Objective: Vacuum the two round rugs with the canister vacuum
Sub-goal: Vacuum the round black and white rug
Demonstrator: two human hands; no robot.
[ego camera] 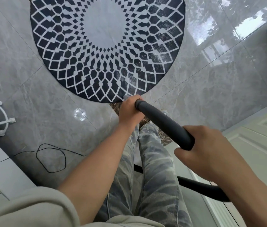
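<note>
Tube [162, 123] of the vacuum is clasped two-handed. The left grip [130, 110] wraps its fingers fully round the forward end, low and well out from the body. The right grip [211, 154] closes round the rear end, near the waist, where the black hose [201, 185] drops away past the person's right side. The split hold looks chosen for leverage, with the front hand steering and pressing down and the rear one pushing. The nozzle is hidden behind the left grip. Only a pale sliver shows at the near edge of the rug [106, 46], so the work seems to be at that rim. The round rug, dark with a white lattice and a plain pale centre, lies flat on the glossy grey floor [211, 87] just ahead of the person's feet. Pale specks on its right side probably need passes. A thin black cord [51, 158] loops loose on the floor to the left, apart from the rug. A second rug and the canister are not in view.
</note>
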